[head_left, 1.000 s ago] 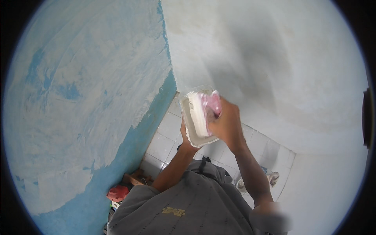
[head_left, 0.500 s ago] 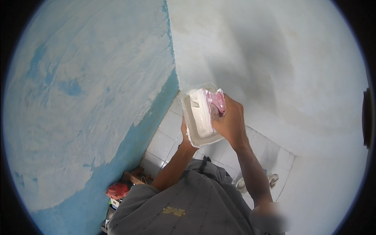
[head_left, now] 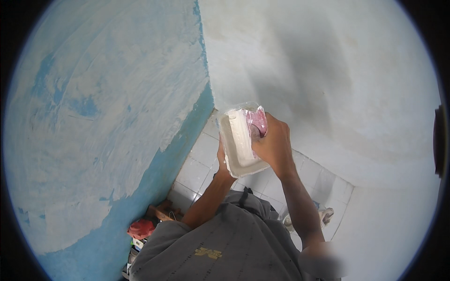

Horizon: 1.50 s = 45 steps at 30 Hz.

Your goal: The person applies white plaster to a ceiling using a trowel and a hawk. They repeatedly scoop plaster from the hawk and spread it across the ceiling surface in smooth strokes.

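Note:
A clear plastic tub (head_left: 253, 169), smeared with white, is held in front of me by my left hand (head_left: 221, 161). That hand wraps the tub's left side from below, and most of its fingers are hidden behind it. White putty (head_left: 240, 136) lies in a thick band inside. My right hand (head_left: 277, 143) grips a pink plastic putty spreader (head_left: 257, 121) coated in white. The spreader's edge is down in the tub, along the right side of the putty.
On the left, a blue wall (head_left: 145, 187) is largely covered with white putty and meets a whitish wall (head_left: 318, 84) at a corner. White floor tiles (head_left: 194, 173) lie below. A red thing (head_left: 140, 229) and other clutter sit at the blue wall's foot; a pale crumpled thing (head_left: 326, 216) lies right of me.
The spreader and my right hand have shifted slightly left and down in the tub. The putty band looks narrower and smoother. My left hand stays nearly still.

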Available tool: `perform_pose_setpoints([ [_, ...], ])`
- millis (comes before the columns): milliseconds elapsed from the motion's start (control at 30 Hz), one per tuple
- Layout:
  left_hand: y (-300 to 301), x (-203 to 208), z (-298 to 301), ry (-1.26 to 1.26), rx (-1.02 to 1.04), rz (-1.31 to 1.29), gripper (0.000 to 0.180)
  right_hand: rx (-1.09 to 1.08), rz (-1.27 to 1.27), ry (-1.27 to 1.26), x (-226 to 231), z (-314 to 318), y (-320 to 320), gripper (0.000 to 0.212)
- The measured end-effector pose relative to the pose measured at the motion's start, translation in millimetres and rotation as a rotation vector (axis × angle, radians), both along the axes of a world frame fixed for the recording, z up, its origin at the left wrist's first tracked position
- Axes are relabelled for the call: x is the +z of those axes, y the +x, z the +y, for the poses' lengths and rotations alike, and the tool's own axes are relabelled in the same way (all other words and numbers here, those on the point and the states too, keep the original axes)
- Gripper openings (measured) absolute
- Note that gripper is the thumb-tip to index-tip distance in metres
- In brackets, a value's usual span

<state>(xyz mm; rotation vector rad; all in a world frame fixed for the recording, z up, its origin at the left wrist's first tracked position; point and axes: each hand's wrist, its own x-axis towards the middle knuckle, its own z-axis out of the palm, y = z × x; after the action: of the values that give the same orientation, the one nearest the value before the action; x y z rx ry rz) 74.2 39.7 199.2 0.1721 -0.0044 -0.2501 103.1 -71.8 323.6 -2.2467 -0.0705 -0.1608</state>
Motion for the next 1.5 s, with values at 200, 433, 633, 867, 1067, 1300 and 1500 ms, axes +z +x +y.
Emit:
perform_pose_setpoints([
  [200,2,-1,2,0.066,-0.005,-0.039,0.063,0.028,-0.092,-0.024,-15,7,5,0.022],
  [433,2,1,3,0.077,0.005,-0.066,0.062,0.089,0.006,-0.047,-6,10,7,0.020],
  [633,5,-10,4,-0.023,-0.031,-0.079,0.060,0.112,0.022,-0.064,-6,13,6,0.019],
  [867,3,-6,4,0.092,0.007,-0.036,0.060,0.083,-0.087,0.025,-17,11,3,0.024],
  [1067,4,-3,3,0.145,0.035,-0.054,0.059,0.065,0.017,-0.025,-8,12,6,0.023],
  [1300,7,-5,4,0.061,0.014,0.022,0.058,0.089,-0.008,0.116,4,11,6,0.022],
  [1500,7,-9,5,-0.045,-0.011,-0.054,0.058,-0.002,-0.011,0.024,4,8,13,0.019],
])
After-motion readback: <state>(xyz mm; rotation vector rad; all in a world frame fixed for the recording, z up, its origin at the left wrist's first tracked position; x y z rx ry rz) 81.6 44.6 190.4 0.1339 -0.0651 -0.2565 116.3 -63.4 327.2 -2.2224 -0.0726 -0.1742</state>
